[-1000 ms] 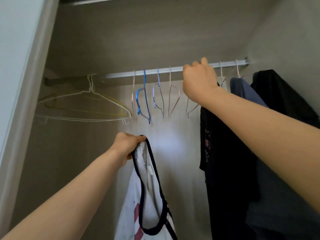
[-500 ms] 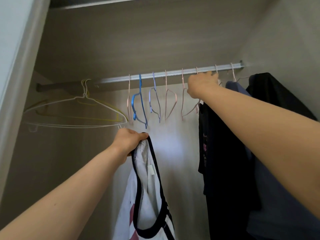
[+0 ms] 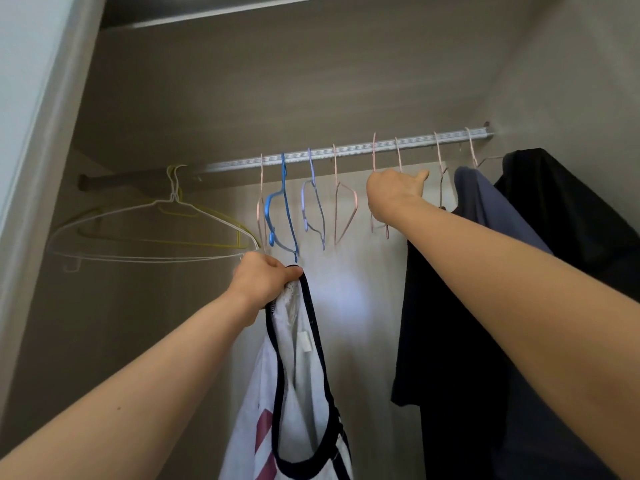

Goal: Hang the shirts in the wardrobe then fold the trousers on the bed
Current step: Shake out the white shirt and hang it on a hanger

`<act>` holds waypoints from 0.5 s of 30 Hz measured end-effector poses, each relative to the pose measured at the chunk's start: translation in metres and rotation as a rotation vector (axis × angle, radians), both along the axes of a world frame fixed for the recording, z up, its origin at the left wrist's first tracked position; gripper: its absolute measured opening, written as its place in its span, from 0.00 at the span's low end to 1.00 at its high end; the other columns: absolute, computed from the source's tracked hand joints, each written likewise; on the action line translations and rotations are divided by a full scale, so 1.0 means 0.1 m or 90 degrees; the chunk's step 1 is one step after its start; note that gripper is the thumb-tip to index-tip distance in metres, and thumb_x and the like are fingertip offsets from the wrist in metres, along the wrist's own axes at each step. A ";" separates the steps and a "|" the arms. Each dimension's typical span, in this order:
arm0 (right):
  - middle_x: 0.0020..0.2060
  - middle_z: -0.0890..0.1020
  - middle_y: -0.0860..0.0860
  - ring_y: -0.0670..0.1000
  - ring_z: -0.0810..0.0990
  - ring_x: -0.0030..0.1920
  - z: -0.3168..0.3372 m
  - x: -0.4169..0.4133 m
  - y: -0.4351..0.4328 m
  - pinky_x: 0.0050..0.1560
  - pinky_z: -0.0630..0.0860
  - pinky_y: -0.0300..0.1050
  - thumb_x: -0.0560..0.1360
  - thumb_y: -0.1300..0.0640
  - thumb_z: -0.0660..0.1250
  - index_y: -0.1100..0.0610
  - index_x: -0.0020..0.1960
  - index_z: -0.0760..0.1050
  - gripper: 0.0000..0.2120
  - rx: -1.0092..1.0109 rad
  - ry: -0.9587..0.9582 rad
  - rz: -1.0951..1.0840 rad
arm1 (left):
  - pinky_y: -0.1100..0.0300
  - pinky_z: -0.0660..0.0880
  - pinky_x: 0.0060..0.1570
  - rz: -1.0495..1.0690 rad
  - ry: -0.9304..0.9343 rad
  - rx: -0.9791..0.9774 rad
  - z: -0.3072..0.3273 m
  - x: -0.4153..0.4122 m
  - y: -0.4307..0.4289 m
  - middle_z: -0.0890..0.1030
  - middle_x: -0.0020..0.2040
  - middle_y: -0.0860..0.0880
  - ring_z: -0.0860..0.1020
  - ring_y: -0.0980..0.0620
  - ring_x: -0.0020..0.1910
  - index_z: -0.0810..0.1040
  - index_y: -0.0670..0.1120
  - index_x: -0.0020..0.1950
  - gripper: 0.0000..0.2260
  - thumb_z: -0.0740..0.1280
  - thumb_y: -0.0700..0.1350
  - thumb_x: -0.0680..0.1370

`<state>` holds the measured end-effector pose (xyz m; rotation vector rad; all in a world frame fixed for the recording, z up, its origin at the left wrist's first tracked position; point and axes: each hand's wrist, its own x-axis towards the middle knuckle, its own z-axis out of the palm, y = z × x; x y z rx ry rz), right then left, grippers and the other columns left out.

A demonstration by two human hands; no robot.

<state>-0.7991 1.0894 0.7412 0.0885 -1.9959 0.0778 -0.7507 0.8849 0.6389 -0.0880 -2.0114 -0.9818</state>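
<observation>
- The inside of a grey-brown wardrobe point(image 3: 311, 81) fills the view, lit from the front, with a pale door edge at the far left.
- A ribbed metal rail point(image 3: 349, 151) runs across it. At its right end hang a black shirt point(image 3: 450, 341), a blue-grey shirt point(image 3: 485, 202) and another black garment point(image 3: 571, 220), pressed close together.
- The white shirt point(image 3: 298, 362) is not on the rail. It dangles below the rail's middle, limp and narrow, with dark navy binding along its openings, a small white label inside and dull red stripes low on the front.
- Empty hangers fill the rest of the rail: a white wire hanger point(image 3: 156, 206) and a yellow hanger point(image 3: 211, 216) at the left, then a blue hanger point(image 3: 281, 209) among thin pink and lilac ones.
- The left hand point(image 3: 263, 282) is a fist gripping the white shirt by its navy-edged top.
- The right hand point(image 3: 393, 192) is just under the rail, fingers curled round the neck of a pink hanger point(image 3: 374, 150), thumb pointing right.
</observation>
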 end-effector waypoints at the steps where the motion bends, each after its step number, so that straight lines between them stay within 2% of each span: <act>1: 0.30 0.71 0.51 0.51 0.68 0.30 0.00 -0.01 0.02 0.67 0.58 0.62 0.70 0.71 0.62 0.58 0.40 0.68 0.09 -0.010 0.015 0.008 | 0.61 0.63 0.30 0.001 -0.001 -0.001 0.00 0.00 0.00 0.68 0.32 0.42 0.64 0.48 0.29 0.79 0.40 0.38 0.12 0.74 0.47 0.75; 4: 0.30 0.70 0.52 0.52 0.68 0.29 -0.03 -0.01 0.08 0.64 0.62 0.60 0.70 0.70 0.62 0.58 0.42 0.69 0.08 -0.033 0.052 0.030 | 0.61 0.63 0.30 0.001 -0.002 0.003 -0.02 -0.02 0.01 0.68 0.32 0.43 0.64 0.49 0.29 0.79 0.42 0.38 0.11 0.74 0.48 0.74; 6: 0.30 0.70 0.52 0.52 0.67 0.29 -0.09 0.03 0.12 0.63 0.62 0.61 0.68 0.69 0.61 0.58 0.38 0.68 0.07 -0.040 0.052 0.042 | 0.60 0.63 0.31 -0.001 -0.011 0.016 -0.05 -0.02 0.01 0.68 0.31 0.43 0.64 0.49 0.30 0.77 0.42 0.36 0.13 0.74 0.47 0.74; 8: 0.30 0.71 0.52 0.52 0.69 0.30 -0.17 0.09 0.15 0.63 0.61 0.62 0.67 0.69 0.61 0.57 0.34 0.66 0.09 -0.054 0.053 0.059 | 0.60 0.62 0.30 0.010 -0.020 0.028 -0.10 -0.02 0.03 0.65 0.28 0.44 0.62 0.48 0.28 0.71 0.42 0.32 0.17 0.74 0.46 0.74; 10: 0.31 0.71 0.52 0.54 0.71 0.34 -0.25 0.17 0.17 0.62 0.61 0.61 0.68 0.68 0.60 0.57 0.34 0.66 0.09 -0.078 0.059 0.086 | 0.61 0.61 0.28 0.032 -0.033 0.037 -0.15 0.02 0.07 0.63 0.27 0.45 0.61 0.49 0.25 0.69 0.42 0.31 0.18 0.74 0.45 0.74; 15: 0.33 0.70 0.52 0.56 0.70 0.37 -0.52 0.44 0.23 0.63 0.61 0.64 0.69 0.64 0.61 0.57 0.37 0.67 0.05 -0.105 0.013 0.157 | 0.63 0.64 0.26 0.067 -0.063 0.060 -0.28 0.18 0.21 0.70 0.29 0.44 0.67 0.49 0.25 0.77 0.40 0.37 0.11 0.74 0.45 0.72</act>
